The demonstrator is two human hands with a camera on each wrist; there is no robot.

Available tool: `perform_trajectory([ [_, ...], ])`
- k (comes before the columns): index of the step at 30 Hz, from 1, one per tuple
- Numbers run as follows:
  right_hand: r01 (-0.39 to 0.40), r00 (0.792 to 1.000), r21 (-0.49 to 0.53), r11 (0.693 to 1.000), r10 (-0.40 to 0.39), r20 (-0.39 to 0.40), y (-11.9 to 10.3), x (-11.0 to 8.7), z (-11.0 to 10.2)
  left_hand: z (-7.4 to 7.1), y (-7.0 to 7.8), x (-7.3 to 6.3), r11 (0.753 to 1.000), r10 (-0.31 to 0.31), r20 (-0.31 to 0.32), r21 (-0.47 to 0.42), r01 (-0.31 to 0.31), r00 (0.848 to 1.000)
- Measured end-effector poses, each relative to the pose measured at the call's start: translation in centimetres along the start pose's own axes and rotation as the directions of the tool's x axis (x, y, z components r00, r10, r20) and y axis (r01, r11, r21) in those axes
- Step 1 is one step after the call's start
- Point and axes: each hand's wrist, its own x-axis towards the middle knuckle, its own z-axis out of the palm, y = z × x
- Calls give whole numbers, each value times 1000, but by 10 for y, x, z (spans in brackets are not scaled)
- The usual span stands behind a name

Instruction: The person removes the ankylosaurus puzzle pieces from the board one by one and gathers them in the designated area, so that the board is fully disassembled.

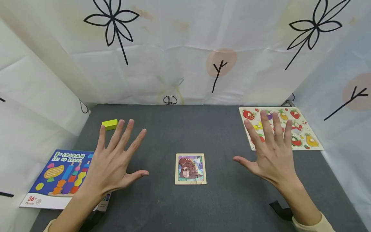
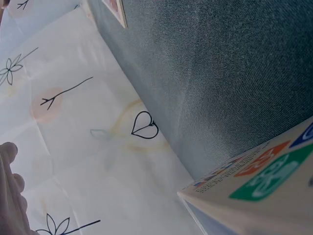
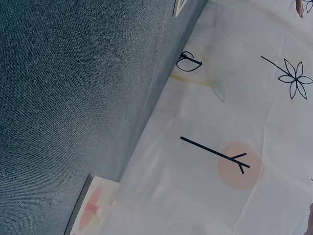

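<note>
Left hand: spread, fingers straight and fanned, thumb out to the side; in the head view it overlaps the right edge of the box. The left wrist view catches only fingertips at its edge.
Right hand: spread likewise, 4 fingers fanned and thumb pointing inward; its fingers overlap the near left part of the fruit board in the head view.
Dinosaur puzzle: lying flat on the table between the 2 hands, well apart from each; a square with a pale, wood-like rim around interlocking pieces, which form a brown dinosaur on purple.
Fruit board: thin, flat, cream-coloured, straight-edged, at the far right corner; rounded, brightly coloured fruit shapes cover its face.
Box: smooth printed carton at the left, blue above a white band marked 36+, showing stacked coloured shapes; its side bears green and orange patches in the left wrist view.
Block: small, yellow-green, flat-faced and oblong, beyond the left fingertips.
Table: dark grey covering, finely woven in the wrist views.
Cloth: white, creased, printed with black line flowers, twigs and peach discs.
Sleeves: pale yellow, at both forearms.
Straps: black bands by the wrists.
</note>
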Motion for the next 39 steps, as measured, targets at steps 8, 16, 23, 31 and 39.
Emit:
perform_trajectory([
  [8, -6, 1000, 18, 1000, 6, 18, -2, 1, 1, 0, 1, 0, 1000, -1, 17, -8, 1, 1000],
  [16, -15, 999, 85, 996, 10, 50, -10, 4, 4, 2, 6, -1, 1000, 1, 28, -23, 0, 1000],
  [23, 12, 997, 144, 990, -23, 78, -22, 7, 10, 5, 14, -1, 998, -9, 44, -63, 12, 999],
  [31, -12, 980, 255, 967, -39, 195, -39, 9, 21, 9, 32, -1, 993, -35, 135, -111, 50, 990],
  [39, -96, 950, 471, 877, -61, 307, -62, 12, 35, 15, 52, 0, 978, -25, 295, -189, 84, 955],
])
